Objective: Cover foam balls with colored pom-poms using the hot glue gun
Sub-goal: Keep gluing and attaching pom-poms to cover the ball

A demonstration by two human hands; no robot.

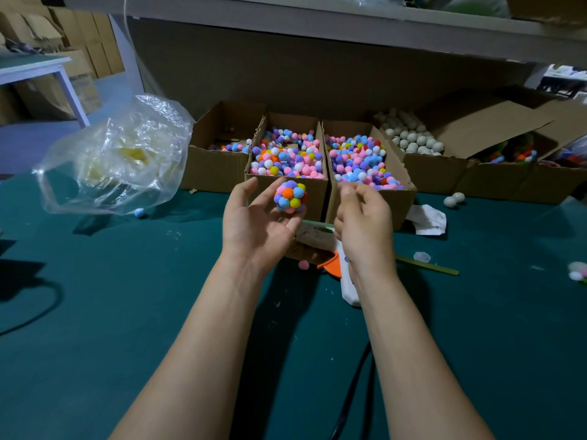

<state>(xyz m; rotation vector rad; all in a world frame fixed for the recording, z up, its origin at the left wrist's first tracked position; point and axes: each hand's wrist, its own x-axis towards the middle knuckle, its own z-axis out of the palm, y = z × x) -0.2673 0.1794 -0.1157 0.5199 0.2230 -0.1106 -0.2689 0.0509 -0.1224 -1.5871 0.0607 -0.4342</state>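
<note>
My left hand (254, 223) is palm up in front of the boxes, and its curled fingertips hold a foam ball covered in colored pom-poms (290, 197). The thumb stands away from the ball. My right hand (363, 223) hovers just right of the ball with loosely curled fingers, and I see nothing in it. The white hot glue gun (347, 289) with an orange trigger lies on the green table under my right wrist. Two cardboard boxes of loose pom-poms (287, 155) (360, 161) stand behind my hands. Plain foam balls (411, 136) fill a box at the back right.
A crumpled clear plastic bag (117, 154) sits at the left. Two loose foam balls (454, 199), white paper (427, 219), a green stick (428, 265) and a stray pink pom-pom (303, 265) lie on the table. The gun's black cable (349, 392) runs toward me.
</note>
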